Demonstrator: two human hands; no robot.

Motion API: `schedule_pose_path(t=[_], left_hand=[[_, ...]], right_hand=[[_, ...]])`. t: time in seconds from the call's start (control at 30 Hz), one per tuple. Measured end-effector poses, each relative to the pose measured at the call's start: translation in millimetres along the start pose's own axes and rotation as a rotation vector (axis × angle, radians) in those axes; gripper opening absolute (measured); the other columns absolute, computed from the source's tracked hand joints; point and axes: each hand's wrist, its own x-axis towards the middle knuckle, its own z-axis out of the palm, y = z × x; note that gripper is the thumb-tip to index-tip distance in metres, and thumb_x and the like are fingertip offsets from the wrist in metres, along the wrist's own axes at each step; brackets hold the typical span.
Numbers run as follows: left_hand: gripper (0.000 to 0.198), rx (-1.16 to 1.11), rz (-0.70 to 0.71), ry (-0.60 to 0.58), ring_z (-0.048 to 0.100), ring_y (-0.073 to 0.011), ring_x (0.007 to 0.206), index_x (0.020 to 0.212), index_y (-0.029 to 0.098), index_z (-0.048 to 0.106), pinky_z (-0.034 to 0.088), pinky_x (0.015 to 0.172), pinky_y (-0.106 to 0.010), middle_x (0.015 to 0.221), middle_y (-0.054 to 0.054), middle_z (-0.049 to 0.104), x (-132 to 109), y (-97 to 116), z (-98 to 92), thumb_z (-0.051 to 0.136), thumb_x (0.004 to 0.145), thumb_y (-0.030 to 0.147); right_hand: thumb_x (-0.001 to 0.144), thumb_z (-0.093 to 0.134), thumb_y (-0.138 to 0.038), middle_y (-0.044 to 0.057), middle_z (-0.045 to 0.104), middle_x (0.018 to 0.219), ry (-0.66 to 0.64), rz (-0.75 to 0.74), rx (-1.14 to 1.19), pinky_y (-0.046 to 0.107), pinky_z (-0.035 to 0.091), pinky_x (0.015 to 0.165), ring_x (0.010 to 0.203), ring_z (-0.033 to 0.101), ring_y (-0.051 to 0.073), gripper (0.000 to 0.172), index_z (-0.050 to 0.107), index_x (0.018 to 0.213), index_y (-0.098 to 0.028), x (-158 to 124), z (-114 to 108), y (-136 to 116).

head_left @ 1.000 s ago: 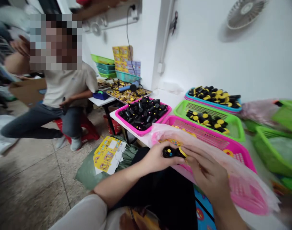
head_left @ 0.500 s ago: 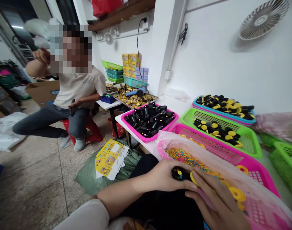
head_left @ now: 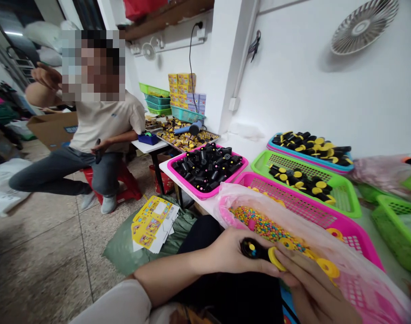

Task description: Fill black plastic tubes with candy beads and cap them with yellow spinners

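My left hand [head_left: 225, 252] is wrapped around a small black plastic tube [head_left: 248, 248]. The tube's open end faces me, and a few coloured beads show inside it. Just to the right, the closed fingers of my right hand [head_left: 313, 281] hold a round yellow cap [head_left: 276, 259] by its edge, close to my left fingertips. Behind both hands a clear plastic bag lines a pink tray, with many small coloured beads [head_left: 259, 222] in it. Several yellow rings [head_left: 328, 268] lie beside the beads.
A pink basket [head_left: 170, 168] of black tubes stands ahead. Further right are a green basket [head_left: 352, 204] and a blue one [head_left: 271, 143] with yellow-capped black tubes. A co-worker [head_left: 107, 121] sits on a red stool at the left. Yellow printed card [head_left: 154, 220] lies on a green sack.
The yellow cap shows more fully, and my right hand has turned and shifted slightly lower. My left hand keeps hold of the black tube. The co-worker's raised hand has moved left.
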Motion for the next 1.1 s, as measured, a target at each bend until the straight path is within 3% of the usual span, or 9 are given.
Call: schedule_pose_path(t=[0.3,0.43,0.6,0.73,0.8,0.9,1.1], left_hand=[[0.046,-0.015,0.062,-0.089,0.079,-0.0264,0.11,0.115,0.014,0.081,0.058,0.103,-0.032,0.118,-0.011,0.083,4,2,3.4,0.088,0.08,0.043],[0.045,0.015,0.061,-0.114,0.079,-0.0266,0.112,0.119,0.015,0.08,0.058,0.103,-0.031,0.119,-0.011,0.083,3,4,2.7,0.086,0.083,0.041],[0.051,-0.006,0.021,-0.075,0.079,-0.0275,0.109,0.12,0.014,0.08,0.058,0.104,-0.033,0.118,-0.013,0.083,3,4,-0.7,0.089,0.079,0.043],[0.047,0.038,0.023,-0.065,0.079,-0.0257,0.107,0.115,0.014,0.081,0.058,0.102,-0.032,0.115,-0.011,0.084,4,8,-6.7,0.087,0.081,0.046],[0.044,0.04,0.021,-0.096,0.079,-0.0247,0.106,0.114,0.014,0.081,0.059,0.1,-0.031,0.115,-0.01,0.084,4,10,-7.3,0.087,0.082,0.044],[0.046,-0.009,0.017,-0.096,0.08,-0.0251,0.106,0.114,0.013,0.082,0.06,0.099,-0.031,0.114,-0.01,0.084,2,11,-3.5,0.089,0.079,0.043],[0.055,-0.093,0.019,-0.001,0.08,-0.029,0.109,0.117,0.009,0.08,0.06,0.104,-0.035,0.117,-0.016,0.082,0,12,4.9,0.086,0.081,0.05]], right_hand=[[0.105,0.053,-0.021,-0.006,0.08,0.123,-0.01,0.111,0.006,0.04,0.068,0.09,0.101,0.081,0.025,0.057,0.05,0.157,-0.046,-14,-3,4],[0.104,0.05,-0.018,-0.004,0.081,0.121,0.014,-0.005,0.005,0.036,0.069,0.083,0.1,0.081,0.024,0.063,0.042,0.163,-0.041,-19,-1,11],[0.106,0.049,-0.016,0.002,0.081,0.122,-0.037,-0.091,-0.108,0.035,0.064,0.092,0.103,0.08,0.023,0.063,0.04,0.166,-0.032,-18,1,9],[0.108,0.054,-0.022,0.008,0.079,0.126,-0.014,-0.207,-0.201,0.034,0.06,0.096,0.112,0.077,0.023,0.046,0.056,0.154,-0.023,-15,7,4],[0.104,0.059,-0.013,0.011,0.076,0.131,-0.032,-0.323,-0.301,0.037,0.057,0.105,0.128,0.071,0.025,0.035,0.07,0.136,-0.022,-17,10,3],[0.098,0.061,0.0,0.015,0.073,0.136,-0.024,-0.43,-0.412,0.042,0.053,0.112,0.148,0.054,0.031,0.031,0.076,0.119,-0.019,-22,11,4],[0.099,0.058,0.002,0.016,0.053,0.161,0.022,-0.257,-0.433,0.043,0.054,0.113,0.153,0.046,0.032,0.034,0.074,0.12,-0.019,-26,15,-8]])
